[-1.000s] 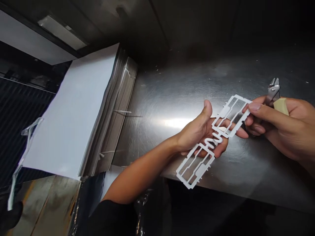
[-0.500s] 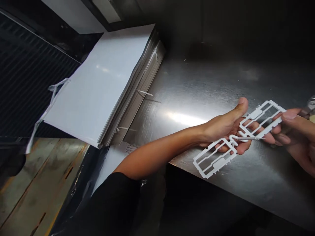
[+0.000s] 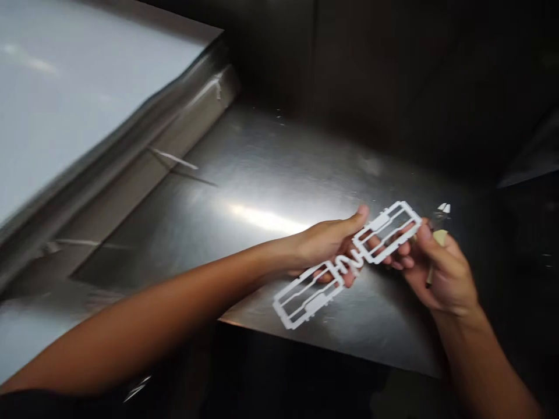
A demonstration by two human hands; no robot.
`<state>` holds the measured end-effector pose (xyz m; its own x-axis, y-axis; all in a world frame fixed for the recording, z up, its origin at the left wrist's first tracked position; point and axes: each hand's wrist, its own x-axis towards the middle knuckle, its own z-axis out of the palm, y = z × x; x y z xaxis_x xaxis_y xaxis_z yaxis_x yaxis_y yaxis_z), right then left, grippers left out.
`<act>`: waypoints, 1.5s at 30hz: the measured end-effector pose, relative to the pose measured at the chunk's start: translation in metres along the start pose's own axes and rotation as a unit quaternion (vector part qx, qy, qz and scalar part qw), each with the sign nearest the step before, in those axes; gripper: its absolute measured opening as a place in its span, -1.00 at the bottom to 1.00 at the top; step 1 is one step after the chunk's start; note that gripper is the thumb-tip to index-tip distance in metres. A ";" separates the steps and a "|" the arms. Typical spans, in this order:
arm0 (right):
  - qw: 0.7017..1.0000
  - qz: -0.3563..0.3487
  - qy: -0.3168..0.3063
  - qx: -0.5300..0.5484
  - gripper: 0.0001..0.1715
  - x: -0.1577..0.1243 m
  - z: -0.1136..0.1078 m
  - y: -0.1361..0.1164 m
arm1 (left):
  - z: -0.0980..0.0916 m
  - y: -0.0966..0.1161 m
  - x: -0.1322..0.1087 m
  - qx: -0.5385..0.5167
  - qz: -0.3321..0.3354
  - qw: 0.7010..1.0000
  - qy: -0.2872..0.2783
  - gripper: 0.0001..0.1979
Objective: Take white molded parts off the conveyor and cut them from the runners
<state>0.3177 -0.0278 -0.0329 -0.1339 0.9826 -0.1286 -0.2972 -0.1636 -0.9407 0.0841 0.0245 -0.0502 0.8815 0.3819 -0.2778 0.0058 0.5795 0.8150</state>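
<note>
A white moulded plastic frame (image 3: 349,265) spans my two hands, made of two rectangular lattice sections joined by a zigzag runner. My left hand (image 3: 329,247) cradles its lower part, with the fingers under the runner and the thumb raised behind it. My right hand (image 3: 437,273) grips the upper section's end and also holds a pair of side cutters (image 3: 441,233). Only the cutters' metal tip and cream handle show above my fingers. The rest of the tool is hidden in my right hand.
A stainless steel table (image 3: 244,174) lies beneath my hands, with its front edge below them. A large stack of white sheets (image 3: 87,87) fills the upper left. A thin white plastic strip (image 3: 172,158) rests against the stack's side.
The view has swung, moving the stack toward the upper left. My right hand has turned upward, bringing the cutters back into view. The plastic frame now sits further left in the picture.
</note>
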 end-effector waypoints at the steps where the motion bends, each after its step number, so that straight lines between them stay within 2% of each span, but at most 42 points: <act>1: 1.000 -0.006 -0.011 -0.002 -0.48 -0.001 -0.001 0.000 | 0.000 0.000 0.000 0.007 0.002 1.000 -0.001 0.03; 7: 0.998 -0.032 -0.047 0.002 -0.56 -0.006 -0.003 -0.002 | 0.002 0.000 -0.002 0.017 -0.002 1.000 -0.026 -0.01; 23: 0.997 -0.027 -0.064 -0.015 -0.47 -0.008 0.000 -0.004 | 0.003 -0.001 -0.004 -0.011 -0.021 1.000 -0.012 -0.04; 28: 0.996 -0.070 -0.014 -0.048 -0.66 -0.008 -0.002 0.004 | 0.002 0.000 -0.003 -0.021 -0.031 0.999 0.010 -0.02; 32: 0.988 -0.094 0.027 -0.121 -0.66 -0.009 -0.005 0.009 | 0.008 0.005 -0.004 -0.010 0.007 1.000 0.023 -0.06; 38: 0.983 -0.103 0.026 -0.151 -0.66 -0.009 -0.006 0.008 | 0.012 0.009 -0.006 -0.002 0.043 0.999 0.020 -0.12; 45: 0.985 -0.086 0.040 -0.145 -0.68 -0.010 -0.013 0.010 | 0.003 0.002 -0.002 0.009 0.000 1.000 0.029 0.02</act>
<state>0.3288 -0.0383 -0.0450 -0.0272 0.9993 0.0272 -0.0247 0.0266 -0.9993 0.0839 0.0226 -0.0461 0.8521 0.4240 -0.3067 0.0142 0.5671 0.8235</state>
